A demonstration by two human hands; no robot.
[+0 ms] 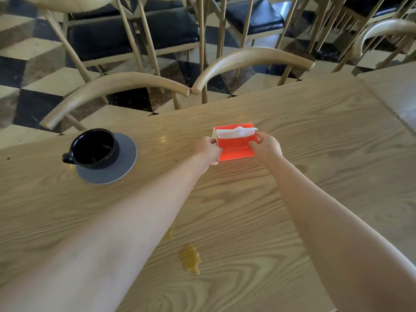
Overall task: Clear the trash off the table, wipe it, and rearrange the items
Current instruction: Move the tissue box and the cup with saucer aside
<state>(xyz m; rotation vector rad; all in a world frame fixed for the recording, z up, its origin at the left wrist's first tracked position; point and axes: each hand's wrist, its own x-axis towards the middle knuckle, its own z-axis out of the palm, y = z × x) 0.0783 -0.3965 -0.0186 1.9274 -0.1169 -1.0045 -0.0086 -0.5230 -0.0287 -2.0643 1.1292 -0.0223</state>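
Note:
An orange tissue box (pixel 236 148) sits on the wooden table (pixel 315 136) past the middle, with a white tissue (pixel 235 132) sticking out of its top. My left hand (pixel 208 150) grips the box's left end and my right hand (pixel 266 146) grips its right end. A black cup (pixel 93 148) stands on a grey saucer (pixel 121 167) to the left of the box. Nearer to me, an amber liquid spill (pixel 190 258) lies on the tabletop between my forearms, with a smaller spot (pixel 168 233) beside my left arm.
Two wooden chairs (pixel 126 83) (pixel 254 56) are pushed in at the table's far edge. More chairs with black cushions (pixel 135 34) stand beyond on a chequered floor. A second table (pixel 396 91) adjoins at the right.

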